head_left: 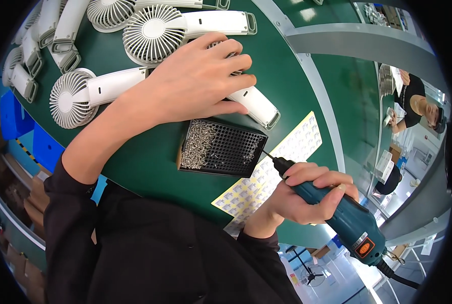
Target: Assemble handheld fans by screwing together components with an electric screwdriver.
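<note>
My right hand is wrapped round a dark teal electric screwdriver. Its thin bit points at the right edge of a black screw tray, but whether it touches a screw I cannot tell. Loose silver screws are heaped in the tray's left part, and some stand in the holes near its right side. Beyond the tray, my left hand has its fingers curled over a white handheld fan, gripping it. The hand hides most of that fan's head; its handle sticks out to the right.
More white handheld fans lie at the far left of the green table. A sheet of stickers lies right of the tray. A grey metal frame curves along the right. Blue bins stand at left. Another person sits far right.
</note>
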Demonstrator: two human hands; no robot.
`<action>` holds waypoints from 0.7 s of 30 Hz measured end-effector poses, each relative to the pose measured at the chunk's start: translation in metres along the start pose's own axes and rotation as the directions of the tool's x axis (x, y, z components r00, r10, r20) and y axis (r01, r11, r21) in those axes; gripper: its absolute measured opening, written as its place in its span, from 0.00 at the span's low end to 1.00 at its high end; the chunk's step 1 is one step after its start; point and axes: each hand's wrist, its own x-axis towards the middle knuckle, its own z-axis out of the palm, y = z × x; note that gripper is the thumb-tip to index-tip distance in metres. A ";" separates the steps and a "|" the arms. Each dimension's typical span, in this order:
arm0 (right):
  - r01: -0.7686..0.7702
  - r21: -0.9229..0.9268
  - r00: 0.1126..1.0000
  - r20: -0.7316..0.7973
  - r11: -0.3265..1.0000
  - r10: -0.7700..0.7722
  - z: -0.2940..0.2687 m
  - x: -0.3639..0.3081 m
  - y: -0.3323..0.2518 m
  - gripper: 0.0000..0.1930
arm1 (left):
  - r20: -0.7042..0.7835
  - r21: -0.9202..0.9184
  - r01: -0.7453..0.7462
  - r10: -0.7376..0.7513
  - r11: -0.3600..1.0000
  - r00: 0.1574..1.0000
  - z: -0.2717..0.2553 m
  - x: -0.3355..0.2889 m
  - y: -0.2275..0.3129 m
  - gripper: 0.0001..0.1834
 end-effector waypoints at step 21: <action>-0.001 -0.050 1.000 -0.024 0.999 0.000 0.006 -0.001 -0.002 0.09 | 0.039 -0.047 0.015 -0.013 0.999 0.999 -0.002 -0.002 -0.002 0.21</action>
